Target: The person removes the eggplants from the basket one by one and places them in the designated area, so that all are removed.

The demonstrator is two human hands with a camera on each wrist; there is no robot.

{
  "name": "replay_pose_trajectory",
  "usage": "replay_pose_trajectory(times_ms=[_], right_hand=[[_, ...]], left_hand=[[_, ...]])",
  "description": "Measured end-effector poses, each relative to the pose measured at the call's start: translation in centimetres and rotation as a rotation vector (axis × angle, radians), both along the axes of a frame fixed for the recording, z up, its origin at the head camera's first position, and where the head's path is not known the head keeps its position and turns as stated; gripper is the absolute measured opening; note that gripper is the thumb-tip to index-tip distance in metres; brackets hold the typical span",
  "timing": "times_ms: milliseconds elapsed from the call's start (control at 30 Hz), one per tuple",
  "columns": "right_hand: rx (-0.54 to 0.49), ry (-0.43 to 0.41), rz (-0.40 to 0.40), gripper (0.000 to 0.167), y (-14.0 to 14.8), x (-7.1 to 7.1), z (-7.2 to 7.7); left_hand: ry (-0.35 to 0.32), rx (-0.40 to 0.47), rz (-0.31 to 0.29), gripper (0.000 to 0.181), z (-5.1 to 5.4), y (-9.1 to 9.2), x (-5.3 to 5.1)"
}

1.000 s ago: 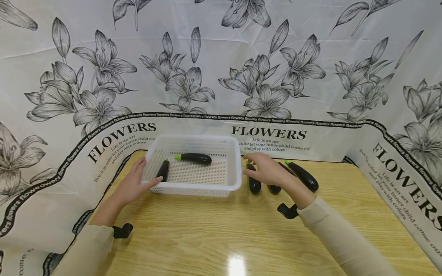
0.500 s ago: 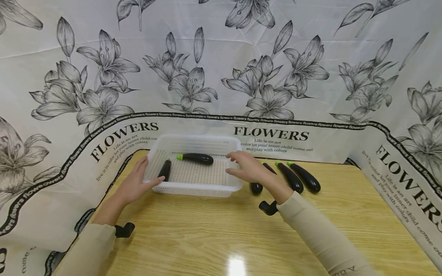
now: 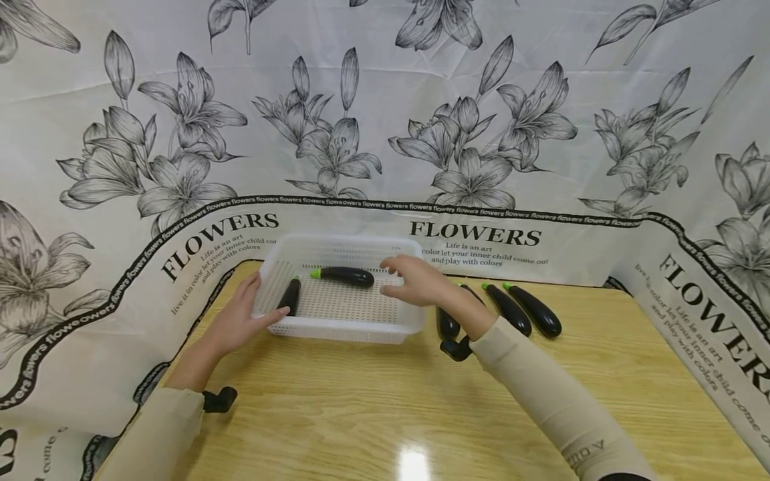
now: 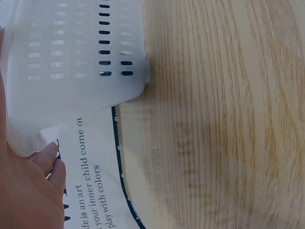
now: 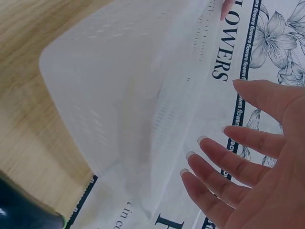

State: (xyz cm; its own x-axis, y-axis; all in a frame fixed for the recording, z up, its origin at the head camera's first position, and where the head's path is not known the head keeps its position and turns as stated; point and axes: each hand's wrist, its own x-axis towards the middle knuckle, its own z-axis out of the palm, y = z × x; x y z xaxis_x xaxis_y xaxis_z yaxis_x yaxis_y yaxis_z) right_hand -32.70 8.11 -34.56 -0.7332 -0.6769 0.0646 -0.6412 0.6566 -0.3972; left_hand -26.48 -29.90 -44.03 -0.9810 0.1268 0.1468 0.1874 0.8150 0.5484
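on the counter (image 3: pixel 337 401), our left hand (image 3: pixel 233 323) grips the left end of the basket (image 3: pixel 337 329), right by one eggplant (image 3: pixel 291 298) inside. to the right we see loose eggplants (image 3: pixel 510 311), some partly hidden. our right hand (image 3: pixel 414 280) is over the basket's right side, fingers (image 5: pixel 236 160) loosely spread, holding nothing. a second eggplant (image 3: pixel 347 276) lies farther back inside, before the flowered cloth (image 3: pixel 391 180).

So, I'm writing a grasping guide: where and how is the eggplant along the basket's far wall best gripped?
Probably around mid-body, from above, thumb and fingers on its long sides: the eggplant lies on its side inside the open-topped white basket, whose walls would hinder a sideways approach.
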Motion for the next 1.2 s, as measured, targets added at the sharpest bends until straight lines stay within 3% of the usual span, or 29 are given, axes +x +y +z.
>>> replay_pose_trajectory(times_ms=[300,467,700,900,1200], right_hand=[[0.046,-0.094,0.071,0.055,-2.8,-3.8,1.7],[0.106,-0.096,0.100,0.057,-4.7,-5.9,2.1],[0.174,-0.114,0.104,0.059,-6.9,-8.2,0.6],[0.228,-0.159,0.069,0.060,-8.0,-9.9,-1.9],[0.306,-0.170,-0.016,0.059,-8.6,-10.6,-4.6]], left_hand=[[-0.010,-0.003,-0.003,0.111,0.1,-0.1,-0.2],[-0.012,0.016,-0.002,0.112,0.1,0.0,-0.3],[-0.001,0.022,0.003,0.111,-0.1,0.0,-0.3],[0.002,0.021,0.011,0.112,-0.1,-0.1,-0.1],[0.018,0.004,0.001,0.110,-0.2,0.1,-0.2]])
